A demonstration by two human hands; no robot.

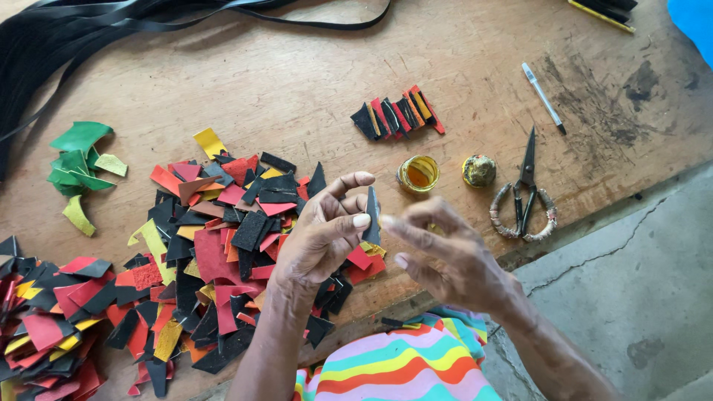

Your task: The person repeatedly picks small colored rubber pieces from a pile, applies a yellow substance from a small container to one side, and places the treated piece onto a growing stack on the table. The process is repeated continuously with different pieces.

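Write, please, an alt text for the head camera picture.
The left hand pinches a small black leather piece, the right hand close beside it, above a wooden table. A pile of red, black and yellow scraps lies left; scissors and a small jar lie right.

The left hand (323,234) is raised just left of the right hand (453,256), back toward the camera, thumb and curled fingers pinched together while the index finger arches above them. The right hand sits just beside it, fingertips nearly meeting the left thumb, its fingers loosely spread and pointing left, gripping nothing. Both forearms rise from the lower edge, the left nearly upright, the right slanting in from the lower right.
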